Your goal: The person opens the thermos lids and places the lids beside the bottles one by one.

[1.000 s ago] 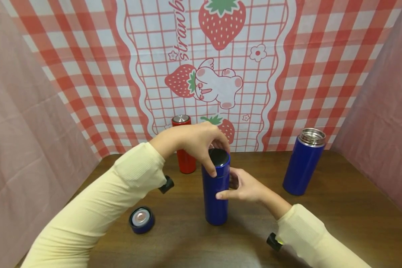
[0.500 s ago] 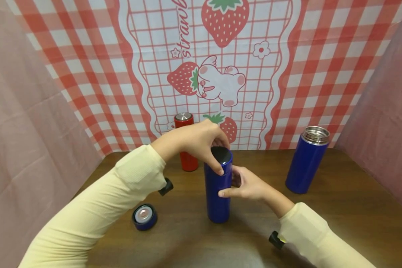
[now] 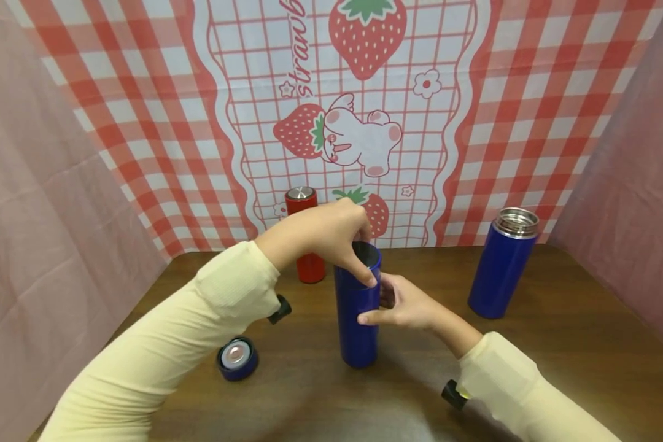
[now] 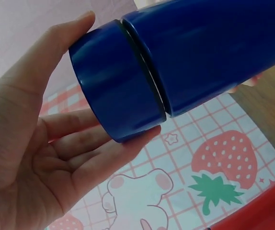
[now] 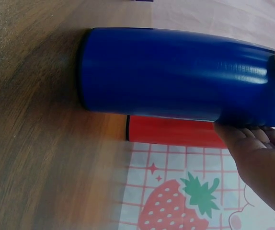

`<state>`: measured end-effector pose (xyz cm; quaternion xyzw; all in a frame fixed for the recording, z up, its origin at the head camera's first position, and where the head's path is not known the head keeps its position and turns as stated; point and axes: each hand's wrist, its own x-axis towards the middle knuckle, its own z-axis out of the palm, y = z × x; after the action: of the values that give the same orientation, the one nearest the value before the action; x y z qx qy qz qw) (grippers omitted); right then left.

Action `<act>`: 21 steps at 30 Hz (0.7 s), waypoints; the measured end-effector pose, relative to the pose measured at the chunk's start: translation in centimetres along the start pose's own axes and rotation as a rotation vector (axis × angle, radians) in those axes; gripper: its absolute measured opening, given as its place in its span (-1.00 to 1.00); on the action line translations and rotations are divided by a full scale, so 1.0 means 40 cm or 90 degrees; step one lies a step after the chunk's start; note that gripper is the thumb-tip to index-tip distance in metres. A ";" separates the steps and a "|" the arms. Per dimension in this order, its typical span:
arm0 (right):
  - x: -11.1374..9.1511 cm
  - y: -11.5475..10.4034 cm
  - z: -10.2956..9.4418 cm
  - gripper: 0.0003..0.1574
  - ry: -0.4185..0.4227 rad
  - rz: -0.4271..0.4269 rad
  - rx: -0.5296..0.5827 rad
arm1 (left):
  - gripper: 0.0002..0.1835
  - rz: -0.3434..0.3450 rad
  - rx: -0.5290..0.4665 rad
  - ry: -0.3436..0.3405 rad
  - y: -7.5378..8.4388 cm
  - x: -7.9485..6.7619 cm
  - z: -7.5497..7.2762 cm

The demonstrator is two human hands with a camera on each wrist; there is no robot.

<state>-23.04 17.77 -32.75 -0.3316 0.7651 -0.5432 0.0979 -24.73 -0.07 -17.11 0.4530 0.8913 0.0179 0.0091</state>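
A tall blue thermos (image 3: 358,337) stands upright at the middle of the wooden table. My left hand (image 3: 334,230) reaches over from above and grips its lid (image 3: 369,253), the thumb at the front and the fingers behind. In the left wrist view a narrow dark gap runs between the lid (image 4: 113,84) and the thermos body (image 4: 209,52). My right hand (image 3: 406,306) holds the body at its upper right side, thumb in front; its other fingers are mostly hidden behind. The right wrist view shows the thermos base (image 5: 94,69) at the tabletop.
Behind my left hand stands a red thermos (image 3: 311,269) with a silver-topped lid. An open blue thermos (image 3: 500,273) with a bare steel mouth is at the right. A loose blue lid (image 3: 237,359) lies underside up at the left. A strawberry-print cloth (image 3: 420,135) hangs behind.
My left thumb has swung rightward round the front of the lid, the wrist turning with it. The right hand keeps its hold on the body, and the other things stay in place.
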 end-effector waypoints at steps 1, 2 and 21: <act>0.000 0.001 0.000 -0.14 0.002 -0.002 0.000 | -0.48 -0.001 0.005 0.001 0.002 0.001 0.000; 0.000 0.002 0.001 -0.14 0.003 -0.003 0.001 | -0.48 -0.004 0.008 0.002 0.004 0.001 0.001; -0.001 0.001 -0.001 -0.17 -0.006 0.001 -0.015 | -0.41 -0.125 0.043 0.007 0.041 0.006 0.008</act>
<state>-23.05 17.83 -32.78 -0.3347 0.7713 -0.5323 0.0983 -23.54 1.08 -17.36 0.3633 0.9316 -0.0106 -0.0089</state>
